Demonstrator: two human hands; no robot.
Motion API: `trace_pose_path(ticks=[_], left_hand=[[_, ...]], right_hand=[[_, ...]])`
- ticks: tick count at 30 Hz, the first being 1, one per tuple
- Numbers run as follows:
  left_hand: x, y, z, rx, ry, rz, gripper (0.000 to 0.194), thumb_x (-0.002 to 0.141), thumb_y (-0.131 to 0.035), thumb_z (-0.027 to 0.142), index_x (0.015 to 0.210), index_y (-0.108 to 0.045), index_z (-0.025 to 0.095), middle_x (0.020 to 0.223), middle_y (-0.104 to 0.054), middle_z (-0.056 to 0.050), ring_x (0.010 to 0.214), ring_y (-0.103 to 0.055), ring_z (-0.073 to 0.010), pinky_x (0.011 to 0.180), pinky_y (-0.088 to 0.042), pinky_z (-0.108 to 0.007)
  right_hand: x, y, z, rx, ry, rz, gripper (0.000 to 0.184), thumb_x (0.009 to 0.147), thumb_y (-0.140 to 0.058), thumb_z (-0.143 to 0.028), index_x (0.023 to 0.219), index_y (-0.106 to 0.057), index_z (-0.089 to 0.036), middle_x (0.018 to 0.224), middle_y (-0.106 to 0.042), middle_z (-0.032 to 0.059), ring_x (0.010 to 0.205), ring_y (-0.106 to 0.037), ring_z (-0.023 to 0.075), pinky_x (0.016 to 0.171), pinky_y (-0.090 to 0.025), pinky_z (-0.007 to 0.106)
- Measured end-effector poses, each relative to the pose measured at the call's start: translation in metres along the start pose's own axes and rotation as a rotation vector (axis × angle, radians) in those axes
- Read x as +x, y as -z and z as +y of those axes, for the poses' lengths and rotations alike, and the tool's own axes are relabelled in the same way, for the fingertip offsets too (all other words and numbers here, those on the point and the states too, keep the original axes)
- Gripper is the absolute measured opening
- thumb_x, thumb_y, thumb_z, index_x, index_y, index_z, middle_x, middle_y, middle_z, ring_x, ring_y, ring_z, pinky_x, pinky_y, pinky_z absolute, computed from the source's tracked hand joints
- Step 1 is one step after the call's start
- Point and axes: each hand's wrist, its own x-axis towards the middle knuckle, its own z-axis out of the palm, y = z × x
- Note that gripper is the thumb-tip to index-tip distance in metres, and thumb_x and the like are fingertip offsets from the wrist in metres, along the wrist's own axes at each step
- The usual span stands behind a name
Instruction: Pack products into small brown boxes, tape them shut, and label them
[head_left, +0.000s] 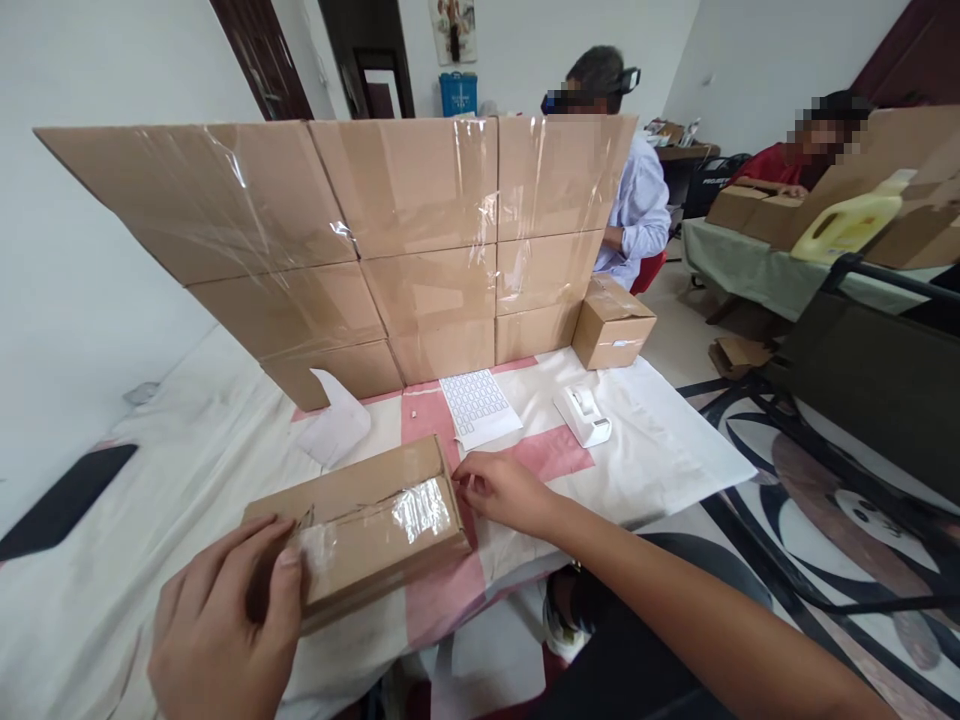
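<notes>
At the near edge of the bench (660, 450), we have one cardboard box (367, 530) lying on its broad side, set slantwise on the white and pink cloth. Clear tape, wrinkled and glossy, runs along its top seam toward the right end.

Left hand (225, 610): partly open, fingers bent over the box's left end, thumb reaching onto the top beside the tape. We cannot tell whether it grips or merely rests there. Right hand (502, 490): at the right end of the box, fingers curled inward with the tips close together by the end face; we cannot tell whether they pinch anything.

Beyond the box we note a curled, whitish sheet (341, 425), a printed sheet (480, 405) bearing rows of small outlined marks, and a white tape dispenser (583, 415) to its right. Behind these stands a wall of stacked cartons (427, 190), three rows high, with glossy tape across its face. A smaller carton (611, 325) sits just beside its right end.

Past the wall we see a co-worker in a pale blue shirt (641, 205); farther right, a second person in red sits behind a yellow jug (847, 225) and more cardboard.
</notes>
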Motion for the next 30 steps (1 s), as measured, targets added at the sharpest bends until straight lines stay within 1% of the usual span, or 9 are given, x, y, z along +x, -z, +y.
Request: trace_pose_path(ticks=[4,7,12,15,18,22,26,28,30], left_hand=[[0.001,0.000,0.002,-0.007,-0.016,0.020,0.036,0.097,-0.045,0.046,0.110,-0.067,0.021,0.115,-0.069,-0.012,0.106,-0.062,-0.0344,0.100,-0.047,-0.052],[0.001,0.001,0.004,-0.004,-0.010,0.022,0.034,0.097,-0.045,0.046,0.109,-0.066,0.022,0.115,-0.069,-0.012,0.105,-0.062,-0.0348,0.100,-0.047,-0.053],[0.001,0.000,0.002,-0.022,0.003,0.019,0.035,0.097,-0.045,0.047,0.110,-0.065,0.022,0.116,-0.069,-0.013,0.105,-0.061,-0.0358,0.100,-0.047,-0.055],[0.001,-0.003,-0.003,-0.046,-0.011,0.023,0.036,0.096,-0.045,0.048,0.109,-0.065,0.022,0.114,-0.069,-0.013,0.105,-0.062,-0.0347,0.101,-0.045,-0.054],[0.001,-0.006,-0.006,-0.060,-0.019,0.039,0.037,0.095,-0.044,0.050,0.109,-0.065,0.023,0.113,-0.069,-0.012,0.104,-0.061,-0.0326,0.102,-0.045,-0.052],[0.001,-0.007,-0.004,-0.042,-0.023,0.045,0.040,0.096,-0.041,0.052,0.109,-0.066,0.022,0.112,-0.070,-0.012,0.102,-0.061,-0.0324,0.100,-0.046,-0.050],[0.001,-0.004,-0.001,-0.029,-0.043,0.045,0.038,0.097,-0.044,0.048,0.109,-0.066,0.021,0.113,-0.069,-0.012,0.106,-0.061,-0.0333,0.103,-0.045,-0.051],[0.001,-0.003,-0.002,-0.026,-0.052,0.038,0.034,0.098,-0.045,0.044,0.110,-0.066,0.020,0.113,-0.069,-0.012,0.107,-0.061,-0.0325,0.104,-0.044,-0.050],[0.001,-0.003,-0.002,-0.027,-0.057,0.044,0.032,0.099,-0.047,0.042,0.111,-0.066,0.020,0.113,-0.069,-0.012,0.107,-0.061,-0.0313,0.102,-0.045,-0.048]], right_hand=[[-0.003,0.008,-0.006,0.005,-0.013,-0.072,0.030,0.076,-0.064,-0.007,0.102,-0.073,-0.018,0.098,-0.074,0.0036,0.076,-0.064,0.0148,0.072,-0.048,0.025],[-0.009,0.011,-0.016,0.091,-0.028,-0.116,0.034,0.072,-0.061,-0.004,0.101,-0.072,-0.018,0.090,-0.071,0.0016,0.070,-0.061,0.0135,0.065,-0.046,0.023],[-0.025,0.012,-0.035,0.155,-0.039,-0.113,0.017,0.070,-0.065,-0.007,0.083,-0.065,-0.019,0.071,-0.050,-0.0041,0.065,-0.048,0.0116,0.057,-0.037,0.021],[-0.031,0.017,-0.043,0.211,-0.123,-0.192,0.013,0.070,-0.063,-0.007,0.073,-0.058,-0.019,0.065,-0.041,-0.0063,0.060,-0.040,0.0092,0.054,-0.031,0.021],[-0.033,0.023,-0.050,0.265,-0.259,-0.287,0.014,0.071,-0.063,-0.009,0.081,-0.063,-0.018,0.064,-0.043,-0.0067,0.060,-0.042,0.0092,0.054,-0.031,0.021],[-0.029,0.023,-0.053,0.342,-0.367,-0.272,0.032,0.070,-0.069,-0.014,0.101,-0.068,-0.017,0.069,-0.049,-0.0063,0.064,-0.046,0.0107,0.059,-0.035,0.022],[-0.028,0.020,-0.050,0.411,-0.384,-0.334,0.028,0.069,-0.068,-0.013,0.096,-0.069,-0.016,0.067,-0.049,-0.0059,0.063,-0.046,0.0107,0.059,-0.034,0.023],[-0.029,0.017,-0.046,0.420,-0.371,-0.319,0.025,0.069,-0.067,-0.013,0.094,-0.069,-0.016,0.067,-0.048,-0.0055,0.064,-0.045,0.0106,0.058,-0.033,0.023],[-0.029,0.013,-0.041,0.450,-0.348,-0.292,0.029,0.069,-0.067,-0.013,0.098,-0.069,-0.016,0.070,-0.051,-0.0049,0.066,-0.047,0.0110,0.059,-0.034,0.022]])
